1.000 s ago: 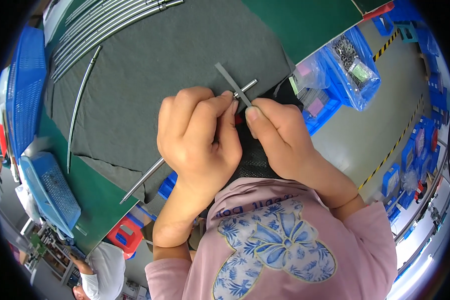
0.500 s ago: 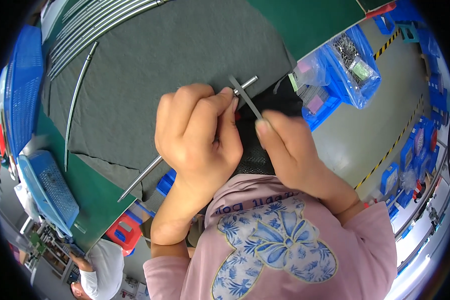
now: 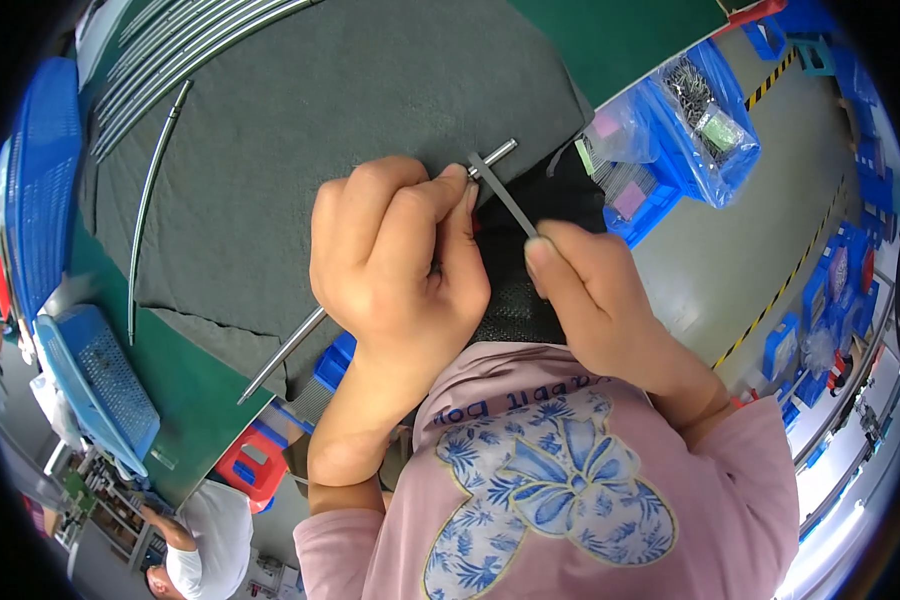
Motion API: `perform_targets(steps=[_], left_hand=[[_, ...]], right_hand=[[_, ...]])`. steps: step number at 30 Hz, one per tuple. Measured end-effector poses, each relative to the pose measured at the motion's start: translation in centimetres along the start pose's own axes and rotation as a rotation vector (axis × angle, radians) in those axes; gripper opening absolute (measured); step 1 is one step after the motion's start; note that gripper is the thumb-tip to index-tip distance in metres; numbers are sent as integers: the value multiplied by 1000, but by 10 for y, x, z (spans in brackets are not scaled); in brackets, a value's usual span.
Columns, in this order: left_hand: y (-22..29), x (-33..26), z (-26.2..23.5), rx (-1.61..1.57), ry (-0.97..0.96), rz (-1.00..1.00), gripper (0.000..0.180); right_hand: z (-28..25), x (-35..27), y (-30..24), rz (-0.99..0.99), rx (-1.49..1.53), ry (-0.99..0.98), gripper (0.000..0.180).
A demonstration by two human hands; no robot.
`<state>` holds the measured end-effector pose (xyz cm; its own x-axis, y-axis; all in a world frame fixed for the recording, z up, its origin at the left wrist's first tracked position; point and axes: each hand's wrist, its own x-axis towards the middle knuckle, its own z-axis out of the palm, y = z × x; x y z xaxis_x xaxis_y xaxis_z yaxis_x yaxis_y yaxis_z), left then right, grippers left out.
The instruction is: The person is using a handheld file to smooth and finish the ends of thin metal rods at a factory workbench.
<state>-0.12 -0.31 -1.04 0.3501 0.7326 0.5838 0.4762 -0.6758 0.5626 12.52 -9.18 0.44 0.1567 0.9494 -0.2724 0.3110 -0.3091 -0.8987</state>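
Note:
My left hand (image 3: 395, 255) is closed around a thin shiny metal rod (image 3: 283, 356). The rod slants from the lower left up to the right, and its far end shows beyond my fingertips. In my right hand (image 3: 595, 290) a narrow, flat grey file (image 3: 510, 203) is pinched between thumb and fingers. Its tip lies across the rod, touching it just past my left thumb and forefinger. The middle of the rod is hidden inside my left hand.
A grey cloth (image 3: 270, 170) covers much of the green table (image 3: 610, 45). Several metal rods (image 3: 195, 50) lie at the far left, with one separate rod (image 3: 148, 200) nearer. Blue baskets (image 3: 100, 385) stand left; a blue bin (image 3: 720, 180) of small metal parts stands right. Another person (image 3: 210, 540) is lower left.
My right hand has drawn the file down and to the right, so its tip now lies close to the rod. My left hand and the rod stay nearly in place.

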Motion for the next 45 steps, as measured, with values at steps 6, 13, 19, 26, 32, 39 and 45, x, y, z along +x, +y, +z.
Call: perform_targets(steps=[6, 13, 19, 26, 32, 39, 45], left_hand=[[-2, 3, -3, 21, -15, 38, 17], [0, 3, -2, 12, -18, 47, 17], [-1, 2, -2, 43, -29, 42, 17], [-1, 1, -1, 6, -19, 28, 17], [-1, 1, -1, 4, -12, 32, 17], [-1, 1, 0, 9, 1, 48, 16], [0, 1, 0, 19, -13, 47, 16]], right_hand=[[12, 23, 3, -170, 46, 59, 20], [10, 27, -1, -173, 39, 86, 21], [2, 12, 1, -57, 33, 6, 21], [3, 1, 2, 34, 56, -7, 22], [12, 18, 1, -168, 60, 86, 24], [5, 31, -6, -137, 105, 36, 24], [3, 15, -3, -37, 82, 27, 25]])
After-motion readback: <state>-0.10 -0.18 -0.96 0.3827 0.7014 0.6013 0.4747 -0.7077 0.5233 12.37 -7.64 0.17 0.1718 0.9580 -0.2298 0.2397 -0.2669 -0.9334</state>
